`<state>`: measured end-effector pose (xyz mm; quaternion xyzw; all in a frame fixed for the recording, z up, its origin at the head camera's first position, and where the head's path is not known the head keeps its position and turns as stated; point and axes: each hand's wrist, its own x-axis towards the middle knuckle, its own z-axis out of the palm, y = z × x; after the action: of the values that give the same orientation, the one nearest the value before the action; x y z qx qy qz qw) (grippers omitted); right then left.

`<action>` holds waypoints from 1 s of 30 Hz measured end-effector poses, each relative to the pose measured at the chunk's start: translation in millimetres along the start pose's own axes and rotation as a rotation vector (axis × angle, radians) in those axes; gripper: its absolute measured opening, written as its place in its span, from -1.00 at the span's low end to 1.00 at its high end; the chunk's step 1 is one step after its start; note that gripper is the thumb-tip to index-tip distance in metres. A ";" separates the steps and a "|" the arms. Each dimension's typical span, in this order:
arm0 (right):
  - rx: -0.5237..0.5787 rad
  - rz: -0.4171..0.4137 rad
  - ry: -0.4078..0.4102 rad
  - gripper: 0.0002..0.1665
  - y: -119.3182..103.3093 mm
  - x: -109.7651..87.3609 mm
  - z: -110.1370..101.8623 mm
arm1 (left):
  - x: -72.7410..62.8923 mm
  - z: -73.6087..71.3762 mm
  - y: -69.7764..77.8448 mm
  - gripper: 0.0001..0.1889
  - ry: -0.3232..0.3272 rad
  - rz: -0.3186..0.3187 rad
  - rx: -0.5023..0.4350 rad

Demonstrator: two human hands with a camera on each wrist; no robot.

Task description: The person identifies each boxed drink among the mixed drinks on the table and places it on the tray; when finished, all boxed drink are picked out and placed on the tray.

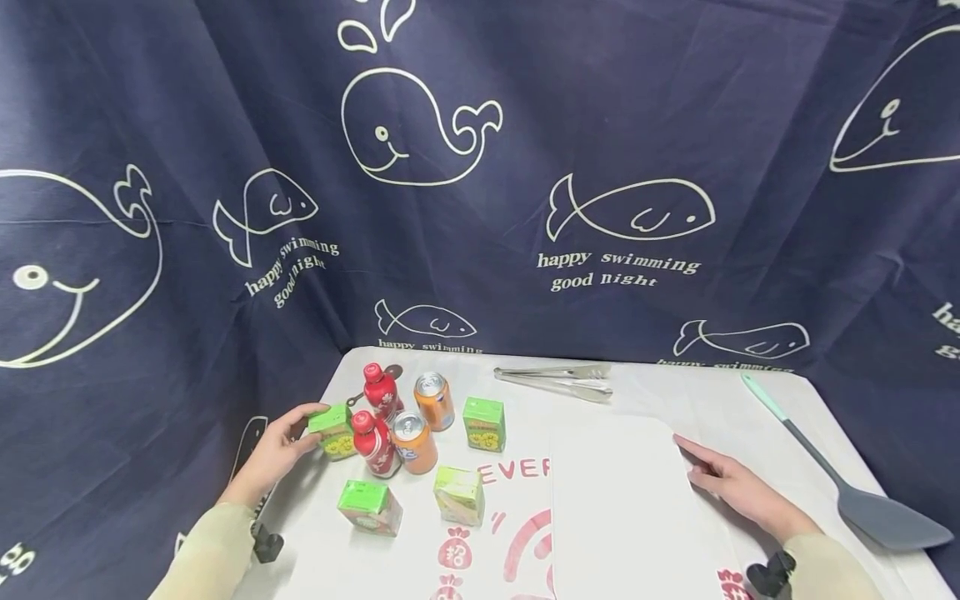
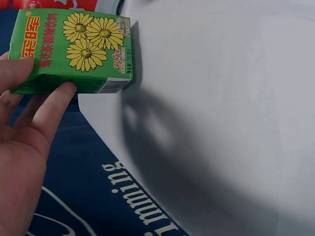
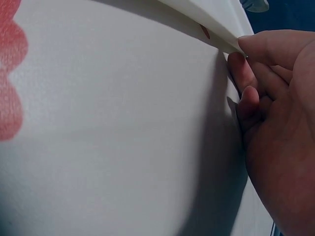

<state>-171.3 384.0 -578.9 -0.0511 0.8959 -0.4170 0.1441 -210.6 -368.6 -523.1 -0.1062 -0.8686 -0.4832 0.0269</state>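
My left hand (image 1: 276, 450) grips a green drink carton (image 1: 339, 443) with yellow flowers at the table's left edge. In the left wrist view the thumb lies on the printed face of that carton (image 2: 88, 46), with fingers along its underside. Just right of it stand two red bottles (image 1: 375, 446) and two orange cans (image 1: 415, 446). On the right, my right hand (image 1: 738, 492) pinches the edge of a plain white board (image 1: 626, 508). The right wrist view shows the board (image 3: 216, 22) between thumb and fingers, above the printed tabletop.
More green cartons stand at the back (image 1: 484, 425) and in front (image 1: 371, 508), beside a paler carton (image 1: 459, 496). Metal tongs (image 1: 555, 379) lie at the back edge, a dark spoon (image 1: 392, 372) behind the bottles. A grey spatula (image 1: 885, 512) lies along the right edge.
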 end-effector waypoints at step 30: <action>0.017 -0.018 -0.024 -0.17 -0.4 1.2 -3.2 | 10.4 -27.2 61.3 -0.52 0.051 0.147 0.000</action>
<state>-173.4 385.9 -576.9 -0.0628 0.8901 -0.4251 0.1516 -209.4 -358.6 -456.0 -0.1575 -0.8576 -0.4823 0.0845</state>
